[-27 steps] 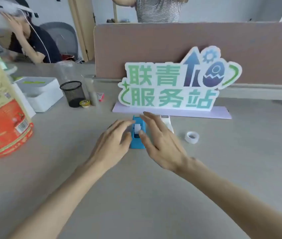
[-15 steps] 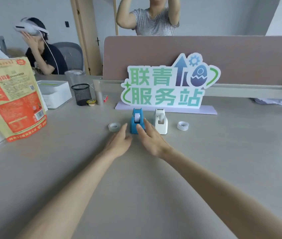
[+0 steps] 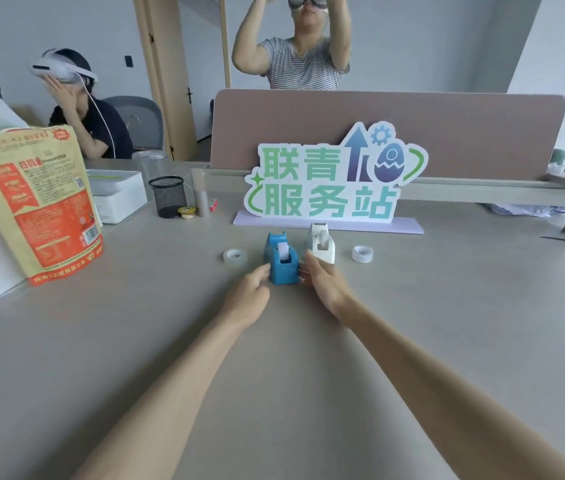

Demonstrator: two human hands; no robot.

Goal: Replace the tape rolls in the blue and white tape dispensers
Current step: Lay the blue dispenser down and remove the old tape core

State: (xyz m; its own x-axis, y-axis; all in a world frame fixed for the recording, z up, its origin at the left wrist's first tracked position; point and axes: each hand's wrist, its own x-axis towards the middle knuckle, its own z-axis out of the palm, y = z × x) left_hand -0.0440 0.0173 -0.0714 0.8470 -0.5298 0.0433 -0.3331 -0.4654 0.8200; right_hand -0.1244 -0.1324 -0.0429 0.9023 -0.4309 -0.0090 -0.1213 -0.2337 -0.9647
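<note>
The blue tape dispenser [image 3: 281,261] stands on the desk with a white tape roll in its slot. My left hand [image 3: 248,296] touches its lower left side with curled fingers. My right hand [image 3: 323,286] presses its right side, so the dispenser is held between both hands. The white tape dispenser [image 3: 322,243] stands just behind and right of it, partly hidden by my right fingers. A clear tape roll [image 3: 235,257] lies flat to the left. Another roll [image 3: 362,253] lies flat to the right.
A green and white sign [image 3: 329,181] on a lilac base stands behind the dispensers, before a desk divider [image 3: 447,133]. At the left are an orange bag [image 3: 35,202], a white box [image 3: 118,195] and a black mesh cup [image 3: 167,196]. Two people are beyond the desk.
The view has pulled back and up. My hands have come off the top of the blue dispenser to its sides, and it now sits slightly nearer to me than the white one.
</note>
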